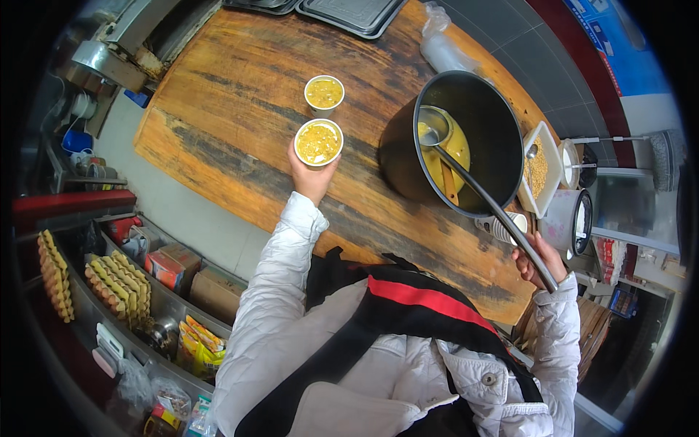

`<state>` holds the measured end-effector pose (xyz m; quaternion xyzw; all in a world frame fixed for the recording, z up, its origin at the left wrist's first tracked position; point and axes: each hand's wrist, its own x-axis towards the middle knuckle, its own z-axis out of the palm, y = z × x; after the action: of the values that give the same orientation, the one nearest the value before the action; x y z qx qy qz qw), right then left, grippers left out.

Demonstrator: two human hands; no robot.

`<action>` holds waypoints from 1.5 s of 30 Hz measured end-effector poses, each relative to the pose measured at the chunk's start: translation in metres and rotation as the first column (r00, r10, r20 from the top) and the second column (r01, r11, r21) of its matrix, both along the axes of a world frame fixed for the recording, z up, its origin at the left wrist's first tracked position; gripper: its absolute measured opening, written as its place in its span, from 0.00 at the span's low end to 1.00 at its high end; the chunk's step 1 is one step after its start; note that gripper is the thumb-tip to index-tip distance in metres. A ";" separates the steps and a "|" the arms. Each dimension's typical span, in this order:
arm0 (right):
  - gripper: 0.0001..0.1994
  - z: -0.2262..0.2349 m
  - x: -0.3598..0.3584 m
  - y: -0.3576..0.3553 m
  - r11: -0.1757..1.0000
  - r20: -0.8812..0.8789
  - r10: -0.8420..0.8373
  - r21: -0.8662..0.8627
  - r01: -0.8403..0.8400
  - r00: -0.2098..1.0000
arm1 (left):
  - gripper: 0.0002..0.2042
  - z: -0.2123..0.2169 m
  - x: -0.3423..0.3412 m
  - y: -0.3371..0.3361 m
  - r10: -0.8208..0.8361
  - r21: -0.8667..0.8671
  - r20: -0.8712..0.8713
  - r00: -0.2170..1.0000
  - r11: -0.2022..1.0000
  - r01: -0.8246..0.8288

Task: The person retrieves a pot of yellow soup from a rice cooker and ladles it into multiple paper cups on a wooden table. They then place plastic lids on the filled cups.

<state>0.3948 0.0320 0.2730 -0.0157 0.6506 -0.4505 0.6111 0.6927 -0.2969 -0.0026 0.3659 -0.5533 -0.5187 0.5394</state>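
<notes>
My left hand [314,180] is closed around a paper cup [319,143] filled with yellow, lumpy food with some white in it. Just beyond stands a second cup [324,92] with similar yellow contents. To the right is a tall dark pot [400,156] with yellow liquid low inside it. A ladle [486,198] reaches over the pot's rim, its metal bowl above the liquid. My right hand [540,258] grips the lower part of the ladle's long handle. Inside the pot, a brown wooden piece [448,183] also shows.
Right of the pot are a white tray of yellow grains [542,164], stacked paper cups [502,228] and a round white container [562,215]. Dark baking trays [353,14] and a clear plastic bag [445,45] lie along the far edge of the wooden table [233,95]. Egg trays [119,284] sit lower left.
</notes>
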 end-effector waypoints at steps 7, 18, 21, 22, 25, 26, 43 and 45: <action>0.13 -0.083 -0.077 0.098 0.887 -0.739 0.211 0.419 0.192 0.639 | 0.45 -0.046 -0.014 -0.018 0.099 0.038 0.063 0.993 0.994 -0.102; 0.21 -0.141 -0.053 0.087 0.856 -0.817 0.509 0.513 -0.062 0.270 | 0.44 -0.070 0.001 -0.038 0.069 -0.045 0.250 0.966 0.997 -0.059; 0.14 -0.151 -0.051 0.087 0.848 -0.834 0.529 0.525 -0.069 0.158 | 0.45 -0.068 0.008 -0.036 0.022 -0.017 0.351 0.936 1.000 -0.017; 0.14 -0.155 -0.053 0.088 0.833 -0.814 0.548 0.552 -0.036 0.191 | 0.45 -0.066 0.011 -0.034 0.015 -0.016 0.386 0.922 1.000 -0.010; 0.15 -0.172 -0.058 0.094 0.814 -0.793 0.556 0.580 0.028 0.248 | 0.43 -0.061 0.017 -0.010 0.009 0.048 0.340 0.940 0.998 -0.027; 0.15 -0.178 -0.059 0.097 0.818 -0.800 0.547 0.574 0.046 0.248 | 0.41 -0.058 0.020 -0.001 0.026 0.031 0.318 0.948 0.999 -0.037; 0.05 0.027 -0.035 0.066 0.991 -0.930 -0.102 -0.066 -0.112 -0.353 | 0.21 0.244 -0.140 0.117 -0.752 -0.539 0.307 0.583 0.368 0.758; 0.04 0.061 -0.027 0.052 0.974 -0.949 -0.111 -0.044 -0.224 -0.295 | 0.38 0.273 -0.192 0.120 -0.685 -0.672 0.352 0.638 0.289 0.682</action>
<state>0.3675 0.0843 0.3338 -0.4662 0.8235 -0.2888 -0.1453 0.5003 -0.1768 0.2706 -0.1681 -0.8152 -0.4160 0.3663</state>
